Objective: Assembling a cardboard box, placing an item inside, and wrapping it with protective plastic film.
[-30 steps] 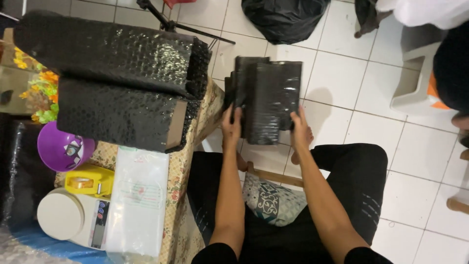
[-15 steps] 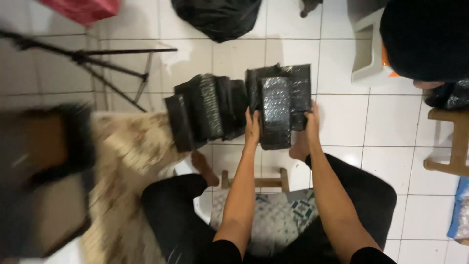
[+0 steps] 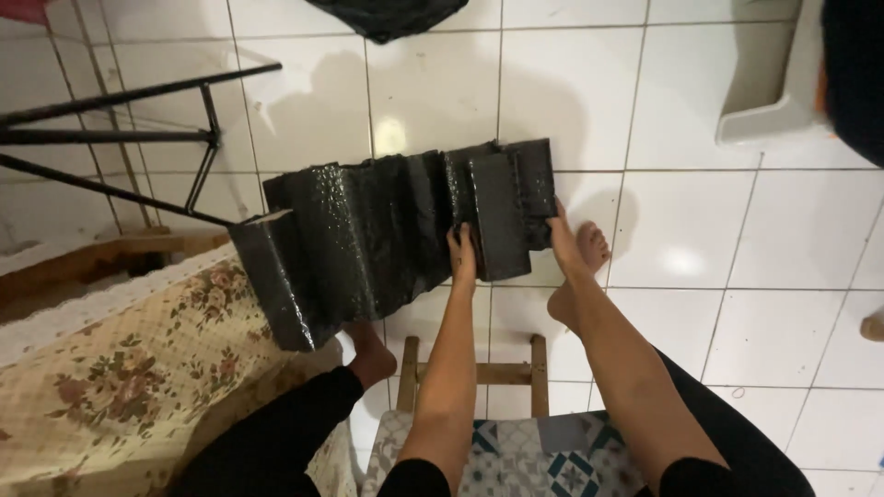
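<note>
Both my hands hold a flat package wrapped in black bubble wrap [image 3: 502, 216], upright over the white tiled floor. My left hand [image 3: 463, 253] grips its left edge and my right hand [image 3: 562, 241] its right edge. The package stands at the right end of a row of several similar black wrapped packages [image 3: 359, 235], which runs leftward to the corner of a table. Whether it touches the neighbouring package cannot be told. One of my bare feet [image 3: 592, 248] shows just behind my right hand, the other [image 3: 368, 354] below the row.
A table with a floral cloth [image 3: 120, 368] fills the lower left. Black tripod legs [image 3: 110, 138] cross the upper left. I sit on a wooden stool with a patterned cushion [image 3: 479, 377]. A white plastic piece [image 3: 773, 101] and another person's dark shape [image 3: 856, 74] are at the upper right.
My hands have carried the black package from beside the table down to the right end of the row on the floor. The view has swung down and right.
</note>
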